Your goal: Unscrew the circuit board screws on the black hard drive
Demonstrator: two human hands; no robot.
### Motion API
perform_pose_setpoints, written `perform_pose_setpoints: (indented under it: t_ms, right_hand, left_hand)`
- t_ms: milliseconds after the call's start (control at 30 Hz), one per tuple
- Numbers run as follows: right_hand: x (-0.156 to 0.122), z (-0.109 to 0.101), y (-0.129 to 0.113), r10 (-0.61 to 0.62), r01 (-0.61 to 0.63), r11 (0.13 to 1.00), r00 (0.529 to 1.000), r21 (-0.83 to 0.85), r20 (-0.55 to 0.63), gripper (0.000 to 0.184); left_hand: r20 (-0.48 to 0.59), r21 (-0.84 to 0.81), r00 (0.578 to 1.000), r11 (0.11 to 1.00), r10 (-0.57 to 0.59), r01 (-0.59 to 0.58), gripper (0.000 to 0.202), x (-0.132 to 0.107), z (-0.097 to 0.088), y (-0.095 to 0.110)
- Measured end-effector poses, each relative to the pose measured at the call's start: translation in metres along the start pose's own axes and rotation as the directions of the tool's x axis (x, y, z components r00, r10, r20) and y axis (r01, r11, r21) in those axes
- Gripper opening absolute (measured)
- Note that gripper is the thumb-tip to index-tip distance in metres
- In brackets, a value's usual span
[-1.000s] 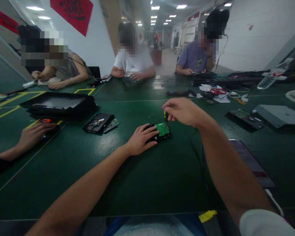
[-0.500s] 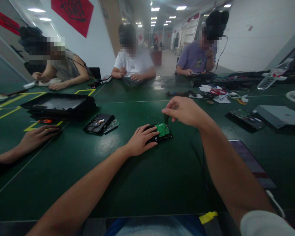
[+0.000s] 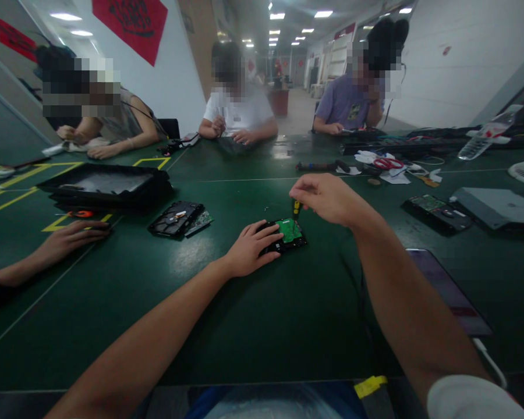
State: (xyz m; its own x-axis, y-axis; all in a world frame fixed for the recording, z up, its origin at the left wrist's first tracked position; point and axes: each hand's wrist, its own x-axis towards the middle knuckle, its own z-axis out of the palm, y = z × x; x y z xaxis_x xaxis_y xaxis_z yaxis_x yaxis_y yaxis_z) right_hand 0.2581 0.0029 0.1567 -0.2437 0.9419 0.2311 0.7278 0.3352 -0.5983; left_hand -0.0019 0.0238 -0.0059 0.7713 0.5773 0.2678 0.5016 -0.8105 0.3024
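Note:
A black hard drive with a green circuit board on top lies on the dark green table. My left hand rests flat on the drive's left side, fingers stretched over it and pressing it down. My right hand hovers just above the drive's far right corner, fingers pinched round the top of a small screwdriver with a yellow and black handle. The screwdriver stands upright with its tip down on the board.
A second opened hard drive lies to the left, beside a black tray. A co-worker's hand rests at the left. Another drive, a grey box, scissors and a phone lie to the right. Three people sit across.
My right hand has shifted slightly and turned on the screwdriver handle. The co-worker's hand at left slid a little. My left hand and the drive have stayed put.

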Motion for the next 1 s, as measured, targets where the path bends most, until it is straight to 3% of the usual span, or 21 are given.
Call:
perform_pose_setpoints:
  t_ms: [133, 233, 367, 667, 867, 1000]
  right_hand:
    - [0.000, -0.002, -0.003, 0.074, -0.078, 0.995, 0.995, -0.059, -0.061, 0.028]
    - [0.000, -0.003, -0.003, 0.105, -0.107, 0.993, 0.994, -0.046, -0.044, 0.030]
    - [0.000, -0.001, 0.000, 0.071, -0.072, 0.996, 0.997, 0.044, 0.005, 0.016]
    - [0.002, 0.003, 0.004, 0.006, -0.007, 1.000, 1.000, 0.028, 0.013, 0.016]
    - [-0.001, -0.002, -0.003, 0.092, -0.094, 0.993, 0.996, -0.073, -0.022, 0.030]
    - [-0.003, -0.003, -0.007, 0.104, -0.103, 0.994, 0.995, -0.035, 0.011, 0.013]
  left_hand:
    - [0.005, -0.001, 1.000, 1.000, -0.004, 0.004, 0.060, 0.000, 0.000, 0.001]
    - [0.005, 0.003, 1.000, 1.000, -0.006, 0.006, 0.060, 0.000, 0.000, 0.001]
    - [0.006, 0.013, 1.000, 1.000, 0.001, -0.001, 0.060, 0.000, 0.001, 0.001]
    - [-0.002, 0.004, 1.000, 1.000, -0.002, 0.002, 0.059, 0.000, -0.001, 0.002]
    - [0.003, 0.000, 1.000, 1.000, -0.001, 0.001, 0.060, 0.000, -0.001, 0.002]
    - [0.003, 0.009, 1.000, 1.000, 0.001, -0.001, 0.060, 0.000, 0.001, 0.000]
